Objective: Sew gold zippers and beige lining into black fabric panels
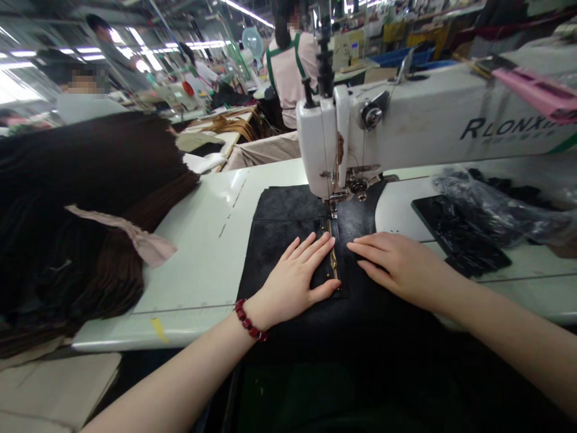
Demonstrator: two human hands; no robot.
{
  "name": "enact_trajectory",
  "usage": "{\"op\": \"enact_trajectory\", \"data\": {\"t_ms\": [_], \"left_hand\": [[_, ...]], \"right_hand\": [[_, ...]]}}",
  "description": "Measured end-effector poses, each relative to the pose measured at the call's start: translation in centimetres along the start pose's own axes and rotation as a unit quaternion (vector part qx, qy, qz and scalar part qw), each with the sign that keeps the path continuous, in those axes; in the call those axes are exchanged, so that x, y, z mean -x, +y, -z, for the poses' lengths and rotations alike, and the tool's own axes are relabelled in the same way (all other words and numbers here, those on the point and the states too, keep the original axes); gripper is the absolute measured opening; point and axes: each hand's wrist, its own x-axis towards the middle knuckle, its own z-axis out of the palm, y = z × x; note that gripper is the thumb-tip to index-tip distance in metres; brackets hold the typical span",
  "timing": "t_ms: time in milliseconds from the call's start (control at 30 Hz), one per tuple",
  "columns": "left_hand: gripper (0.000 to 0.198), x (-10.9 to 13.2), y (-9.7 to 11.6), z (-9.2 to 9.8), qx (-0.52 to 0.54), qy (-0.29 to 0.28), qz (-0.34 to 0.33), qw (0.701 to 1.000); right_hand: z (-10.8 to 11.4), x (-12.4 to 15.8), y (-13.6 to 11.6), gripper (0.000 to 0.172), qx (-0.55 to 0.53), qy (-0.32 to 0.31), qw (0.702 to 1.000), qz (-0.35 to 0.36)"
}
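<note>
1. While both hands press down flat, a black leather-like panel [288, 210] lies on the pale table [202, 270] of a white long-arm sewing machine [324, 135]. Its far part runs under the machine's presser foot [332, 197], and a brass-toothed zipper [332, 255] runs up its middle toward that foot.
2. On the left hand [293, 273], the fingers [311, 249] are moderately spread and lie flat, with their tips just beside the zipper and nothing pinched.
3. On the right hand [396, 261], the fingers [365, 252] lie close together and flat, pointing at the zipper from the other side without gripping anything.
4. Even, open-handed pressure on both sides of the zipper looks like sound handling: it should keep the panel smooth and the zipper line straight, while the fingertips stay clear of the presser foot.
5. A red beaded bracelet [249, 320] circles the left wrist. Right of the panel lie flat black pieces [460, 234] and a clear plastic bag [491, 207] holding dark contents.
6. A heap of dark brown pleated material [76, 228], with a pink strip [135, 237] across it, crowds the table's left side and could drag on the panel if it slid. Beyond the machine stands a co-worker in a green-strapped apron [293, 72].
</note>
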Motion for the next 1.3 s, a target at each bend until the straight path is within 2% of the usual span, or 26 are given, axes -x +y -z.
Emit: {"op": "enact_trajectory", "data": {"t_ms": [133,333,567,733,833,933,1133,1300], "left_hand": [[0.072,0.0,0.0,-0.1,0.007,0.004,0.01,1.0],[0.064,0.0,0.1,0.0,0.016,0.007,0.009,1.0],[0.064,-0.1,0.0,0.2,0.003,-0.018,0.01,1.0],[0.064,-0.2,0.2,0.4,0.002,-0.024,0.009,1.0],[0.063,-0.2,0.4,0.5,-0.006,-0.026,0.012,1.0],[0.063,-0.2,0.4,0.6,-0.008,-0.026,0.012,1.0],[0.062,-0.1,0.2,0.3,0.0,-0.013,0.003,1.0],[0.056,0.1,0.5,0.1,0.016,0.021,-0.003,1.0]], "right_hand": [[-0.9,-1.3,0.6,0.036,0.09,-0.018,0.996,0.014],[-0.9,-1.4,-0.1,0.038,0.116,-0.037,0.992,0.022],[-0.5,-0.2,-0.1,0.039,0.088,-0.046,0.994,0.049],[0.1,0.5,1.2,0.035,0.029,-0.052,0.995,0.079],[0.6,0.5,1.7,0.032,-0.016,-0.054,0.997,0.06],[0.6,1.1,0.8,0.032,-0.035,-0.045,0.998,0.032],[-0.2,4.0,-2.5,0.049,-0.068,-0.074,0.993,0.069],[-0.5,4.8,-2.5,0.044,-0.055,-0.078,0.993,0.072]]}}
